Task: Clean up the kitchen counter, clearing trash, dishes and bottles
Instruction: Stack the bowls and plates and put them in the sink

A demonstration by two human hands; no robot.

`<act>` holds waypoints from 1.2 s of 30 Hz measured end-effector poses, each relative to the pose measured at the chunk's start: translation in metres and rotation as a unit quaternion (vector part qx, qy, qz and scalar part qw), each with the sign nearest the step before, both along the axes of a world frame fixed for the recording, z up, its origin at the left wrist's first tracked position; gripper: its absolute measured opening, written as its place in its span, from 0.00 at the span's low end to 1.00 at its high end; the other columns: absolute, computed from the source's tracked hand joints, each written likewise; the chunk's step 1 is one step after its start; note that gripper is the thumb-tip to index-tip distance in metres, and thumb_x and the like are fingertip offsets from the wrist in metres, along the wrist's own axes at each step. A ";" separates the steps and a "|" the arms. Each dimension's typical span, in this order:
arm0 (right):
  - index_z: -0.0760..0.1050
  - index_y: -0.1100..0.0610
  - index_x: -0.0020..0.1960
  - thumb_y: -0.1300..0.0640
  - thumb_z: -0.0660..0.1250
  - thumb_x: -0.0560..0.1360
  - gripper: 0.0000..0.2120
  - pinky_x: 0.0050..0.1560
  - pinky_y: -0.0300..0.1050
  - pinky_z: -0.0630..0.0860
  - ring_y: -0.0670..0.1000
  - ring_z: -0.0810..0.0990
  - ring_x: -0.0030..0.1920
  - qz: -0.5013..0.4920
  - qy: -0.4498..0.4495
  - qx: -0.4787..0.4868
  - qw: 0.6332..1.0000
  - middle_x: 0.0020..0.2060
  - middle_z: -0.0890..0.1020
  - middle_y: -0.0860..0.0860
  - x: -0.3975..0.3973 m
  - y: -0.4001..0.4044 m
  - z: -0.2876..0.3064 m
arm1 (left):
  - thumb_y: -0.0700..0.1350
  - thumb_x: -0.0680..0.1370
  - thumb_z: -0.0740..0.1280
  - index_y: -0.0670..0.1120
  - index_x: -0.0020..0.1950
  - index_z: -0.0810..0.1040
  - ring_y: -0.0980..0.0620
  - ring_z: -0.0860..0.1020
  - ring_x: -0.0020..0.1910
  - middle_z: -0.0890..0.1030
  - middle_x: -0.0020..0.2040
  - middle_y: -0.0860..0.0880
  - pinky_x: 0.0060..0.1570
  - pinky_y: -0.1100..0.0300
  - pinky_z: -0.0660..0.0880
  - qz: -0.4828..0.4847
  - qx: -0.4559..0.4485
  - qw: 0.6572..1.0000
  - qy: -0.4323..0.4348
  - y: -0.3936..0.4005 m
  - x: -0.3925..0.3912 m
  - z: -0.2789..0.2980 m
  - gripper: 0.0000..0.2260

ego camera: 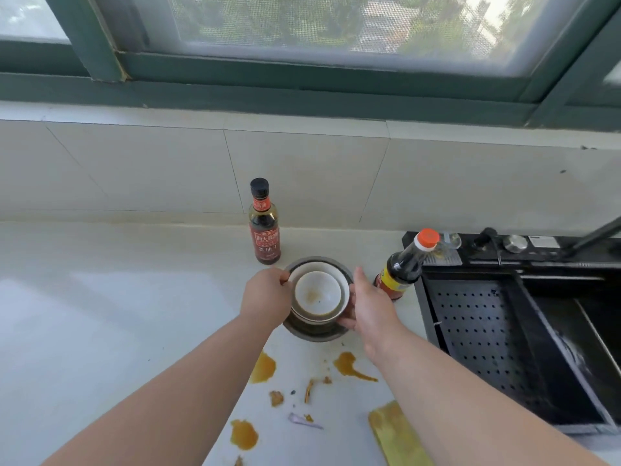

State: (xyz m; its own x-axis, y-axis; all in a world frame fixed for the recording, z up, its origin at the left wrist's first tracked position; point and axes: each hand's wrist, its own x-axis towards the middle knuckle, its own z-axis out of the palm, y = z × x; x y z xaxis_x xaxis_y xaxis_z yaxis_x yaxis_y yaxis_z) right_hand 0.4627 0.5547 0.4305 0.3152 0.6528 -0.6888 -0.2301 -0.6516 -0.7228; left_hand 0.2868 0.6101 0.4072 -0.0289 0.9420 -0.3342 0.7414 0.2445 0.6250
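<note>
Both hands, left hand [267, 297] and right hand [368, 306], are gripping the bowl stack [317, 294] mid-frame; lifting level, clear of the leaning bottle [405, 264], is looking wisest.

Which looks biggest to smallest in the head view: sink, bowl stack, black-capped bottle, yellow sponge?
1. sink, clearly largest.
2-4. Unsure: yellow sponge sits nearest the camera and is cut off; bowl stack, held by both hands, and black-capped bottle look alike.
</note>
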 end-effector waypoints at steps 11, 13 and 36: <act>0.76 0.52 0.54 0.28 0.62 0.78 0.26 0.68 0.61 0.79 0.61 0.85 0.59 0.064 -0.024 -0.011 0.998 0.61 0.82 0.58 -0.003 -0.004 0.002 | 0.42 0.81 0.67 0.49 0.52 0.84 0.48 0.79 0.42 0.83 0.45 0.49 0.37 0.59 0.73 -0.033 0.009 0.994 0.102 0.000 0.006 -0.006 0.06; 0.74 0.50 0.47 0.27 0.61 0.77 0.26 0.68 0.64 0.79 0.64 0.83 0.62 0.079 -0.045 -0.012 0.996 0.61 0.82 0.61 -0.003 -0.004 0.006 | 0.42 0.81 0.67 0.50 0.50 0.83 0.50 0.78 0.39 0.83 0.44 0.49 0.32 0.60 0.69 -0.038 0.005 0.993 0.115 0.000 0.007 -0.007 0.06; 0.78 0.55 0.51 0.38 0.58 0.86 0.21 0.57 0.57 0.85 0.53 0.87 0.47 -0.032 0.052 -0.006 0.998 0.45 0.86 0.52 0.035 -0.041 0.010 | 0.37 0.75 0.68 0.32 0.46 0.82 0.43 0.79 0.38 0.81 0.37 0.40 0.52 0.32 0.83 0.198 -0.107 0.953 -0.200 -0.031 -0.002 -0.001 0.09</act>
